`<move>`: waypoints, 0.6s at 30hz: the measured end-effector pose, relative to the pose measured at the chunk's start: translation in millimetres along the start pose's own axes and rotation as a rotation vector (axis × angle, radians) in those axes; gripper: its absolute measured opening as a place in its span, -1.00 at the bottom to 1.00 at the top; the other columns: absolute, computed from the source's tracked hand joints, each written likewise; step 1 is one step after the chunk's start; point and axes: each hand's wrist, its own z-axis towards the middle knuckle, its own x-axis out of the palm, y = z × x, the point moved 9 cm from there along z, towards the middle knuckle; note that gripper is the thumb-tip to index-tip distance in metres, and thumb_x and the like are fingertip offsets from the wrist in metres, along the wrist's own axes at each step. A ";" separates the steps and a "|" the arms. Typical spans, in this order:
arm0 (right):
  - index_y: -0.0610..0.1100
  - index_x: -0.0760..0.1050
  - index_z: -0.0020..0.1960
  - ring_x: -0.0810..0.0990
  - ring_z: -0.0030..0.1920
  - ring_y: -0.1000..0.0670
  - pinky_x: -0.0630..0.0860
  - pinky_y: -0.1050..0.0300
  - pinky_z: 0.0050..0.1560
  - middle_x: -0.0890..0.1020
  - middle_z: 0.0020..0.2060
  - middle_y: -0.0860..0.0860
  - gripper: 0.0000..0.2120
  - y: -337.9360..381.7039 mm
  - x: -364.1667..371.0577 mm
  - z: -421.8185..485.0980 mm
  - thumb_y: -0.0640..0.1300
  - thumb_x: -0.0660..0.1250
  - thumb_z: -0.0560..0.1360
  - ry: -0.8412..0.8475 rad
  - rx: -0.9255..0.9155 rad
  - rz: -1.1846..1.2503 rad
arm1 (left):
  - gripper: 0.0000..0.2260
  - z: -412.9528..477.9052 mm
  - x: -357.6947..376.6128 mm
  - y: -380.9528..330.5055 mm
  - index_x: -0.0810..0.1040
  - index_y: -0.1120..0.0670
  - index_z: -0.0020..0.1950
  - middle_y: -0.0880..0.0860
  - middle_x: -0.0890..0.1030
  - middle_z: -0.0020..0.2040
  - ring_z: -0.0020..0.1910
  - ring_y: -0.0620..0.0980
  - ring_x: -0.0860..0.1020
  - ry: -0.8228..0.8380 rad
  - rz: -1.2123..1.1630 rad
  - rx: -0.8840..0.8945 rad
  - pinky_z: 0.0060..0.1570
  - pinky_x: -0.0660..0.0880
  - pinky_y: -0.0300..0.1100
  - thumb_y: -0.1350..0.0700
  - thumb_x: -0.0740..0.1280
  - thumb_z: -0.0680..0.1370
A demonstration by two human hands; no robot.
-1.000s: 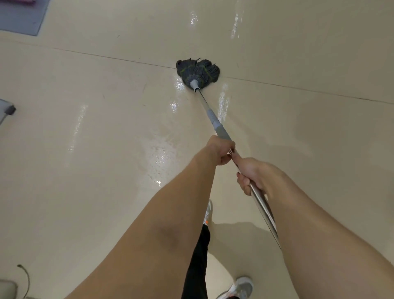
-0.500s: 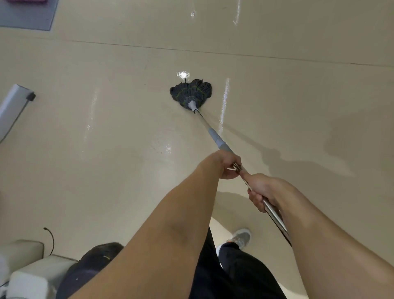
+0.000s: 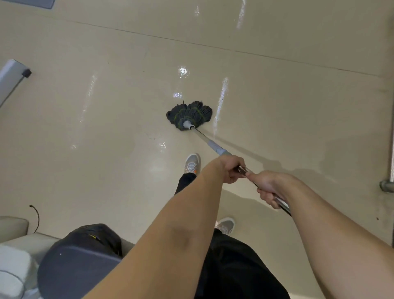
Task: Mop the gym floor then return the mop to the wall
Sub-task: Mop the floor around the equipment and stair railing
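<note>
Mop (image 3: 189,116) down on the shiny tan floor (image 3: 106,128), dark stringy head spread flat with bits of green in it, out in front of the feet and a little to the right. Wet shine on the floor near it. Long metal handle (image 3: 213,146) slanting back from the head to the hands, with a grey sleeve partway up. Top end of the handle hidden behind the right arm.

Left hand (image 3: 231,169) wrapped round the handle, just behind the grey sleeve. Right hand (image 3: 268,187) wrapped round it too, just behind the left, almost touching. Fingers of both curled tight, fingertips mostly tucked out of sight.

One grey shoe (image 3: 191,163) forward, near the handle. Other shoe (image 3: 227,225) further back, half hidden by black trousers (image 3: 234,266).

Low on the left, a big dark rounded thing (image 3: 81,256), too blurry to tell what. Pale padded blocks (image 3: 15,256) beside it, cut off by the edge. Thin black cord (image 3: 36,215) curling up off the floor close by. Grey bar (image 3: 10,79) with a black tip at the left edge, cut off. Shiny pipe (image 3: 391,170) at the right edge, only partly seen. Corner of a grey mat (image 3: 40,2) at the very top left.
</note>
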 end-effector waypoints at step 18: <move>-0.12 0.29 -0.25 0.18 -0.69 0.11 0.15 0.38 -0.59 0.29 -0.62 0.04 -0.48 274.7 -37.8 29.9 0.31 0.09 0.61 0.225 -0.163 0.495 | -0.77 39.1 -196.3 -223.7 0.46 0.23 0.22 0.11 0.52 -0.09 -0.21 0.03 0.54 -0.351 -0.105 0.298 -0.30 0.55 -0.16 0.27 0.32 0.57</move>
